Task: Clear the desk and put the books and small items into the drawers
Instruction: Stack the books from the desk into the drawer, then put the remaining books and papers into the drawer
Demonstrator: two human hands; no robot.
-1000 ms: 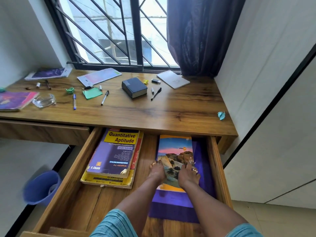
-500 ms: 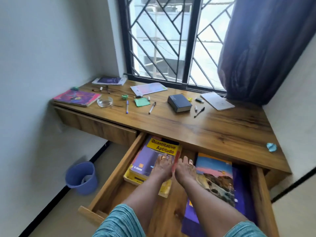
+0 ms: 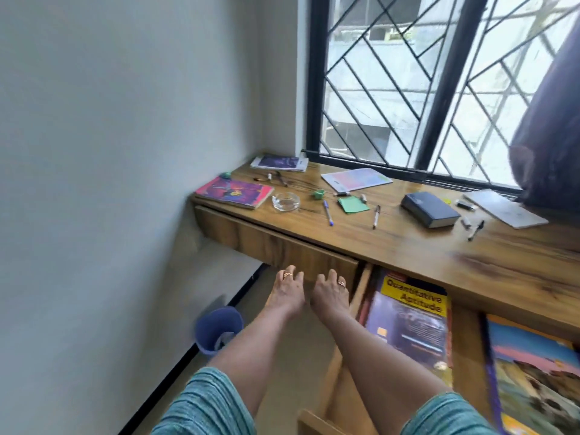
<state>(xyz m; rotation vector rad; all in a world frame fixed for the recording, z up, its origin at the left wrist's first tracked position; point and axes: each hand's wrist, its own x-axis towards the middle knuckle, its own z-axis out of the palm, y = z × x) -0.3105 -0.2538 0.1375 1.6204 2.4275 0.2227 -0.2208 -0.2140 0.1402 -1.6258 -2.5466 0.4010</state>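
My left hand (image 3: 287,290) and my right hand (image 3: 329,293) sit side by side at the lower edge of the closed left drawer front (image 3: 270,243), fingers curled on that edge. To their right the right drawer (image 3: 357,296) stands pulled out, holding a "Quantitative Aptitude" book (image 3: 408,321) and a colourful landscape-cover book (image 3: 533,381). On the desk top (image 3: 408,246) lie a pink book (image 3: 233,193), a purple book (image 3: 279,162), a pastel pad (image 3: 356,178), a dark thick book (image 3: 430,209), a white notebook (image 3: 505,208), green sticky notes (image 3: 353,205) and several pens.
A glass ashtray (image 3: 285,202) sits near the pink book. A blue bin (image 3: 219,329) stands on the floor below the left drawer, against the wall. A barred window runs behind the desk, with a dark curtain (image 3: 549,146) hanging at the right.
My view swung left. Both hands left the books in the right drawer and moved left to the lower edge of the closed left drawer front.
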